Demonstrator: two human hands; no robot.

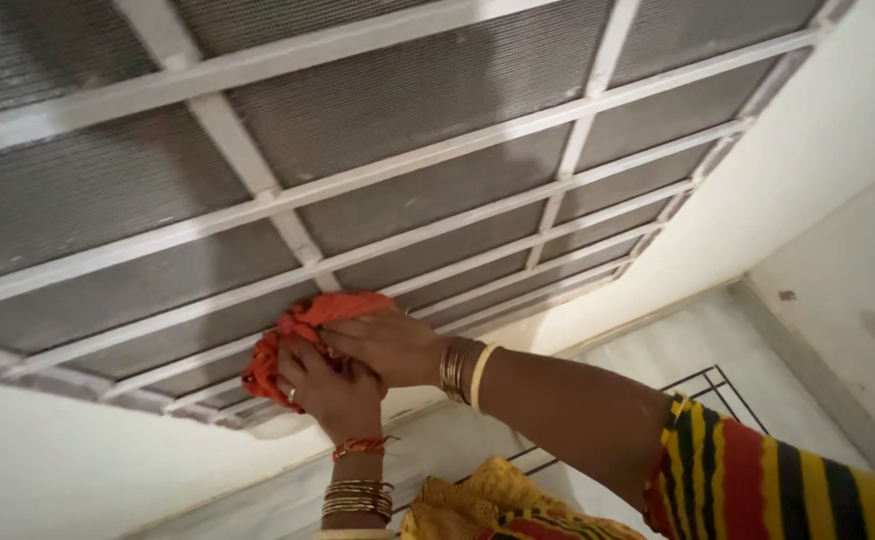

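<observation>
Against the lower bars of a white window grille (288,195) backed with grey mesh (408,90), both hands press a bunched orange cloth (303,330). Left hand (333,390) grips it from below with fingers curled around the fabric; right hand (388,345) lies over it, fingers closed on the cloth, bangles at both wrists

A: Status of the left hand (330,392)?
B: Raised, forearm near vertical, fingers curled closed.
A: The right hand (388,345)?
B: Arm extended from the right, palm pressed flat, overlapping the left.
</observation>
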